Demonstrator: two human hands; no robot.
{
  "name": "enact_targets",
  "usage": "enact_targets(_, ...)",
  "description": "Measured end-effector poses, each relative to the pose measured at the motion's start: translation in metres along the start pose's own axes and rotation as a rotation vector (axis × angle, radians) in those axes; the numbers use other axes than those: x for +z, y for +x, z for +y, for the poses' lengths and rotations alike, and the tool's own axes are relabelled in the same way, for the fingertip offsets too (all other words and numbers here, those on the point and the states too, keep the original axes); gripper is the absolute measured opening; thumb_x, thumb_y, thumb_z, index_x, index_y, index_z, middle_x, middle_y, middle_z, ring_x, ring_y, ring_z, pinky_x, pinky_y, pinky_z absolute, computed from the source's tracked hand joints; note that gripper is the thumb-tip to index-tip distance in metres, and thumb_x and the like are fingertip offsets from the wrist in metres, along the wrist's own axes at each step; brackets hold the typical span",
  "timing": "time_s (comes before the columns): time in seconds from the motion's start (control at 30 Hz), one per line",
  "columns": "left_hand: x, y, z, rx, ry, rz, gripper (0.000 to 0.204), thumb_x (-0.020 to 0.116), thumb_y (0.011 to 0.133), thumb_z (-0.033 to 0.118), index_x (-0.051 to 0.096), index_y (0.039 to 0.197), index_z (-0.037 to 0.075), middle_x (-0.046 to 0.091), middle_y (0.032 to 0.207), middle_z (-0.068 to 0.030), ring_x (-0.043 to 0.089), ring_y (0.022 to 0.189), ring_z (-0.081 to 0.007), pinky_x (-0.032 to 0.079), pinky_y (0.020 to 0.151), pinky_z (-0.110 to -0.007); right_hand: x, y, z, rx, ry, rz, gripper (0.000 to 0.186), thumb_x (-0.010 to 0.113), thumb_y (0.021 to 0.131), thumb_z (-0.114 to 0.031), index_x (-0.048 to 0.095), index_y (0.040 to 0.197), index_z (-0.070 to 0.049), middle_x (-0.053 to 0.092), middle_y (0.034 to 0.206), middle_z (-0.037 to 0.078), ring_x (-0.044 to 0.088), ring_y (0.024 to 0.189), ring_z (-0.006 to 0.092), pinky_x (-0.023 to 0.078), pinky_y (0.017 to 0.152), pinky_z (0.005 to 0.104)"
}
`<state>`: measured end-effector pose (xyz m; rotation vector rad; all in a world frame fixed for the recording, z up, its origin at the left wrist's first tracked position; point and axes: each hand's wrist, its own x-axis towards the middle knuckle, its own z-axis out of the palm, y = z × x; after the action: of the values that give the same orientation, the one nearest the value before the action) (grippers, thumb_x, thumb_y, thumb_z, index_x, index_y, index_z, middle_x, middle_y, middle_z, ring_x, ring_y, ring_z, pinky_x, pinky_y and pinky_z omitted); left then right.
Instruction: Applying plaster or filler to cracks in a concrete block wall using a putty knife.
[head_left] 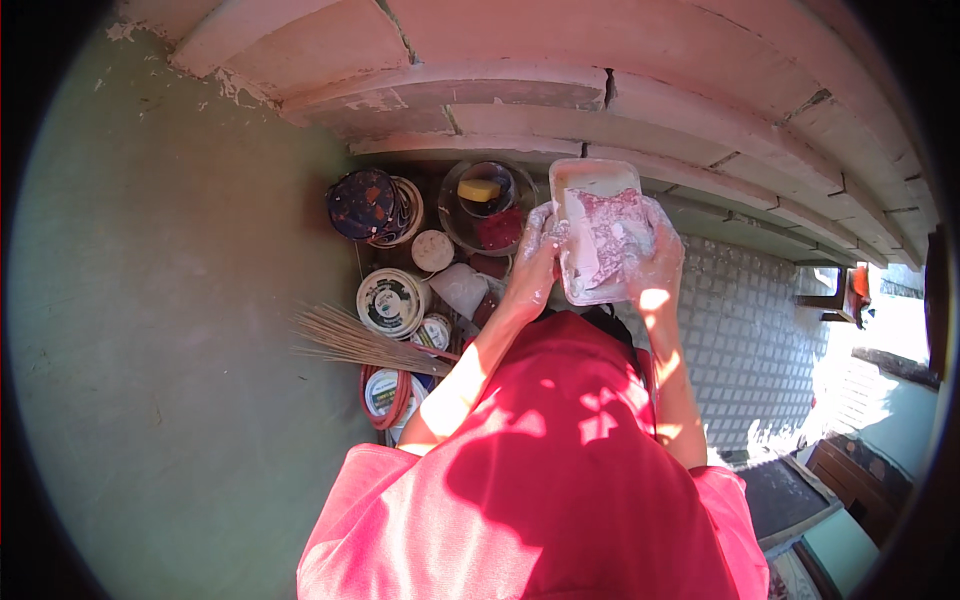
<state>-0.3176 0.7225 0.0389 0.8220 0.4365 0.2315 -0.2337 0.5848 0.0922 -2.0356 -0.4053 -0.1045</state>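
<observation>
I hold a white rectangular plastic tray (592, 176) up in front of my chest, tilted so its inside shows. In it lies something mottled pink and white (610, 232), crumpled like a wet cloth; I cannot tell whether it is cloth or paste. My left hand (541, 245) is closed on the tray's left edge, its fingers smeared white. On the right side, my right hand (660, 258) grips the tray edge, also with white smears; some of its fingers are hidden.
Left of me stand a paint-splashed dark bucket (362, 203), a lidded white bucket (391, 304), a stick broom (365, 338) and a red hose (398, 402). A basin (452, 222) contains a yellow sponge (479, 190) and red cloth (500, 229). Pink steps (480, 90) rise ahead, beside a green wall (170, 290).
</observation>
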Motion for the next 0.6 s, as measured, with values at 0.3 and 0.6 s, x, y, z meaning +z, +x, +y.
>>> enact_targets(0.3, 0.01, -0.011, 0.004, -0.072, -0.086, 0.024, 0.034, 0.044, 0.098, 0.018, 0.04, 0.131, 0.008, 0.05, 0.121, -0.0042, 0.05, 0.109, -0.0121, 0.043, 0.092, -0.028, -0.012, -0.012, 0.014, 0.02, -0.296, 0.048, 0.037, 0.058, 0.075, -0.002, 0.059, 0.111, 0.004, 0.064, 0.093, 0.027, 0.061, 0.09, 0.0457, 0.048, 0.08, 0.0469)
enact_targets(0.6, 0.004, -0.01, 0.007, -0.039, -0.046, 0.006, 0.038, 0.04, 0.092, 0.009, 0.038, 0.13, 0.007, 0.05, 0.12, -0.0051, 0.05, 0.107, -0.0129, 0.042, 0.092, -0.027, -0.03, 0.002, 0.009, 0.096, -0.316, -0.011, 0.041, 0.058, 0.074, -0.006, 0.059, 0.113, 0.004, 0.061, 0.098, 0.03, 0.053, 0.097, 0.049, 0.04, 0.089, 0.0493)
